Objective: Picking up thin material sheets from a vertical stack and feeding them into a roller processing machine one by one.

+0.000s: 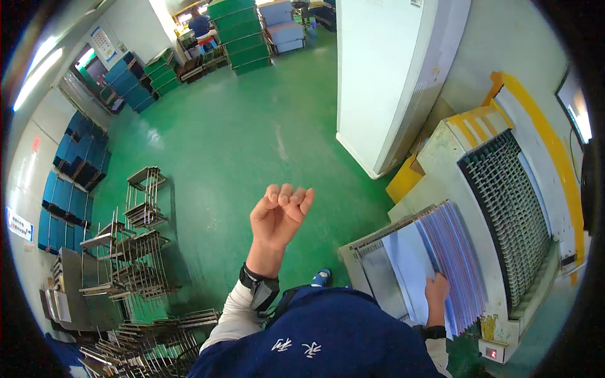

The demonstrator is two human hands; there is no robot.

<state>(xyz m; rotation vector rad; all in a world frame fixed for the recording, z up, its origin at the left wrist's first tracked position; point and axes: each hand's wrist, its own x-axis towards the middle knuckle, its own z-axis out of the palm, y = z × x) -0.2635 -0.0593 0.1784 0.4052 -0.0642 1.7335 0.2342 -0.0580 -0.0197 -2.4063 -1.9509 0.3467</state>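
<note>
My left hand [278, 217] is raised over the green floor in front of me, palm toward me, with its fingers curled in and nothing visible in them. A dark band with a box-shaped device [260, 288] is strapped round that wrist. To the right, my right hand [436, 290] is closed at the edge of a pale blue sheet [403, 259]. This sheet leans at the left end of a dense row of thin pale blue and purplish sheets [455, 261]. The row sits on a metal tray [380, 277]. My right fingertips are partly hidden.
Beyond the sheets stands a machine with a metal mesh belt [507, 211]. A tall white cabinet [377, 75] is ahead right. Metal racks [142, 258] crowd the left, with blue crates [63, 208] by the wall. Green crates [239, 34] and a seated person [200, 25] are far off.
</note>
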